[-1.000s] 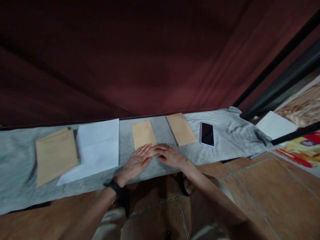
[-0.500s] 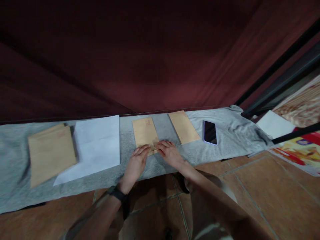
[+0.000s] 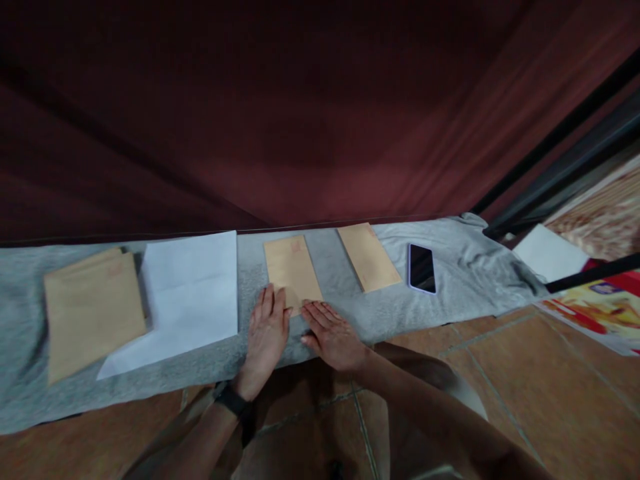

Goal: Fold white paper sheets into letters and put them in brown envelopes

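fabric [image 3: 320,133] in dark red fills the upper part of the view, marked by long slanting creases. below lies a floor [image 3: 500,360] of brown tiles with pale joints. between them stretches a grey cloth [image 3: 475,267], soft and slightly fuzzy, fairly smooth along the middle and rumpled into small wrinkles at its right end.

on the cloth, towards the left, rests a white sheet of paper [image 3: 197,293], thin and smooth, with a faint crease across it. the brown envelopes [image 3: 95,313] beside it are stacked slightly askew, matt and square-cornered, and lap over the left part of the sheet. past the cloth's right end are a printed sheet [image 3: 600,310] in red and yellow and a plain white card [image 3: 550,253].

the middle envelope [image 3: 293,267], a tan paper oblong, lies flat on the grey cloth, its near end under the fingers. another tan envelope [image 3: 369,257] lies slantwise to its right, apart from it.

the left hand [image 3: 267,330] is spread flat, fingertips at the near left corner of the middle envelope; the right hand [image 3: 333,337] is flat too, fingers straight and close together, tips on the near right part. neither grips anything.

smaller still are a phone [image 3: 421,269], dark glass in a pale purple rim, a black watch [image 3: 233,398] on the left wrist, and a reddish stamp [image 3: 297,245] on the middle envelope.
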The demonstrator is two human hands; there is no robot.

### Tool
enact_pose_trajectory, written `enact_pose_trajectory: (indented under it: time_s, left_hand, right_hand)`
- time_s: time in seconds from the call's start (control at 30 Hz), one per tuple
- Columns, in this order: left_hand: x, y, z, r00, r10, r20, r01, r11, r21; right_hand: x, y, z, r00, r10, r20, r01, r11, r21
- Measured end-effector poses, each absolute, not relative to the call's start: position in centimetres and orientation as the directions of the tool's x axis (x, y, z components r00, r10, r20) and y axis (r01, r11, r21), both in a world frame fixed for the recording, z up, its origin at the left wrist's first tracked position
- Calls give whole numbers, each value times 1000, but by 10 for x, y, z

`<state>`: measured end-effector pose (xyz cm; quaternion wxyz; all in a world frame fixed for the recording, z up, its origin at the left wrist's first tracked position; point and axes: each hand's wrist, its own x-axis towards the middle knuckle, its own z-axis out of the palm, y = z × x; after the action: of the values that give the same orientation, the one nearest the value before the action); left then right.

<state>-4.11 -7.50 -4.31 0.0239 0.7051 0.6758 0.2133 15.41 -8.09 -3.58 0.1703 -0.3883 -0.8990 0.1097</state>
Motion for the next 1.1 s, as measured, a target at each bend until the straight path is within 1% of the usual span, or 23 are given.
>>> enact_pose_trajectory:
  time_s: [0.13, 0.3, 0.43, 0.53, 0.67, 0.8, 0.87, 0.93, 1.0, 1.07, 1.1]
  left_hand:
    - [-47, -75, -47, -27, 965, 261, 946, -60, 319]
    - [-55, -79, -47, -59, 945, 322, 952, -44, 304]
    - [-59, -80, -42, -79, 954, 289, 950, -16, 312]
    - [-61, -74, -40, -119, 956, 268, 928, 11, 372]
    - [-59, -65, -39, -225, 945, 238, 862, 78, 501]
    - [-55, -61, -36, -267, 953, 140, 762, 120, 636]
    - [-54, -60, -34, -269, 961, 69, 724, 155, 672]
    - [-55, -60, -31, -282, 960, -2, 716, 211, 666]
    - [-55, -60, -26, -292, 955, -45, 732, 254, 633]
    - [-54, -63, -21, -262, 965, -25, 784, 229, 577]
    - [-52, -64, -19, -239, 971, 14, 822, 194, 536]
  right_hand:
    - [167, -80, -35, -614, 754, 234, 684, 656, -319]
    - [173, -81, -32, -588, 771, 246, 704, 637, -314]
    - [166, -79, -31, -551, 793, 258, 736, 608, -297]
    - [156, -78, -31, -531, 806, 261, 773, 587, -240]
    - [142, -79, -31, -507, 821, 263, 820, 553, -144]
    - [137, -78, -32, -508, 820, 265, 831, 547, -99]
    - [137, -76, -33, -513, 815, 268, 829, 552, -94]
    - [137, -75, -35, -509, 815, 277, 828, 552, -101]
    - [136, -75, -35, -506, 810, 297, 818, 560, -131]
    - [133, -77, -34, -530, 789, 310, 783, 596, -178]
    - [131, -79, -34, -551, 775, 308, 758, 620, -204]
